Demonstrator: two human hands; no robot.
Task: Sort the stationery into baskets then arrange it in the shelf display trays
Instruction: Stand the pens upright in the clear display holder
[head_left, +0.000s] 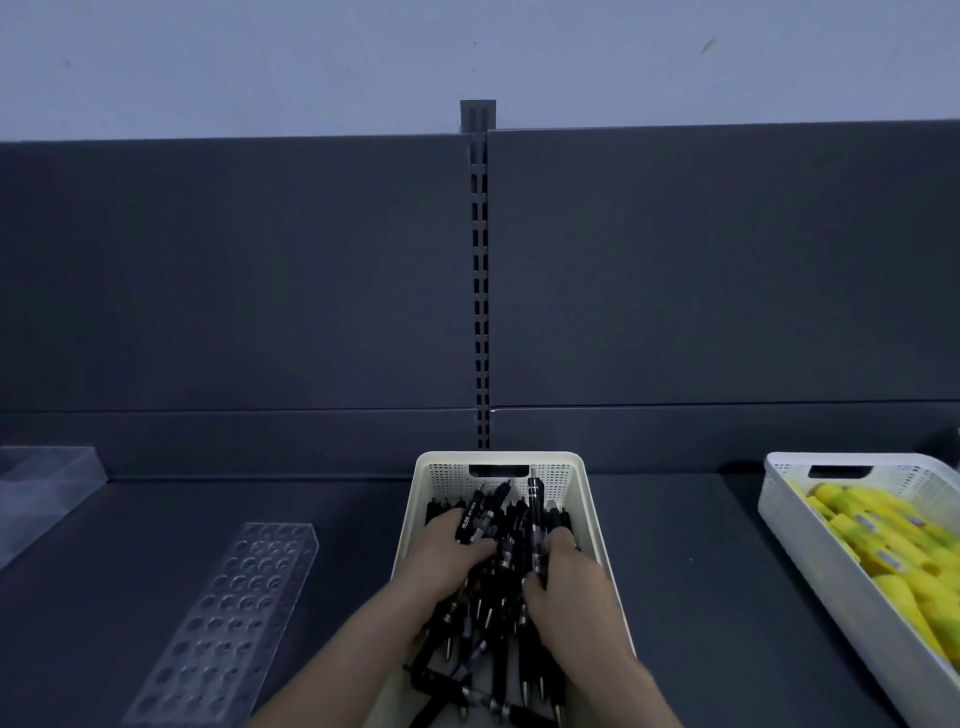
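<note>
– Pens, black pens (493, 623): where are they found in the head view?

– They are heaped loosely in the cream basket (498, 457), which is set on the dark shelf (701, 597) at the middle. Many are laid lengthwise with tips toward the near end; a few are tilted up against the far wall.

– How are the hands placed?

– Both are sunk into the heap. The left hand (444, 553) is curled over a bunch on the left side, with one pen caught at its fingertips. The right hand (566, 577) is closed round a few pens, one of which is held nearly upright.

– What else is seen?

– A clear holed tray (234, 618) is laid on the shelf to the left, well apart from the basket, and no pens can be made out in it. A clear box (47, 483) is seen at the far left. A white basket (810, 561) of yellow items (893, 561) is set to the right.

– How are the pens likely to be handled?

– They are judged light, stiff and smooth, so a loose bundle could easily be let slip or fan out. A small bunch is best gripped round the barrels near the middle, all tips turned one way, and single pens pinched at the barrel for the holes.
</note>
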